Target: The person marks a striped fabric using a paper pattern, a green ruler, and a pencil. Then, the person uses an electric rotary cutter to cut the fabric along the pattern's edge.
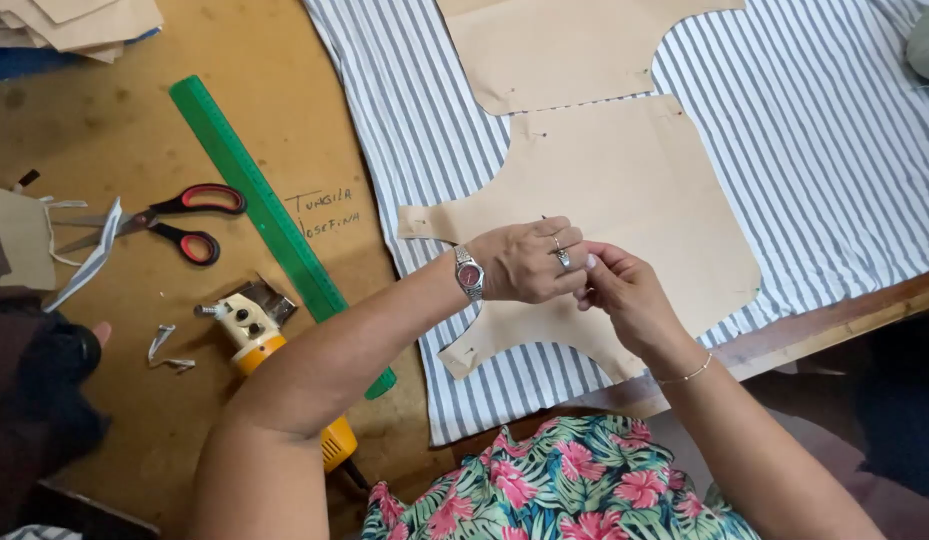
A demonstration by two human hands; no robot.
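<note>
- Left hand (529, 262) and right hand (624, 295) meet, fingertips pinched together; what they grip is too small to see
- Both rest on the paper pattern (624, 190), on striped fabric (814, 150)
- Scissors (174, 222) lie at nine o'clock

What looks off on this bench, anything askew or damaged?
Mostly tidy. Small fabric scraps lie loose beside the yellow rotary cutter, and the striped fabric overhangs the table edge under the paper pattern.

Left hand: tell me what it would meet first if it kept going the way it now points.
The left hand points right, and the right hand lies directly at its fingertips; the two look already touching. Beyond that lie only the paper pattern and striped fabric.
</note>
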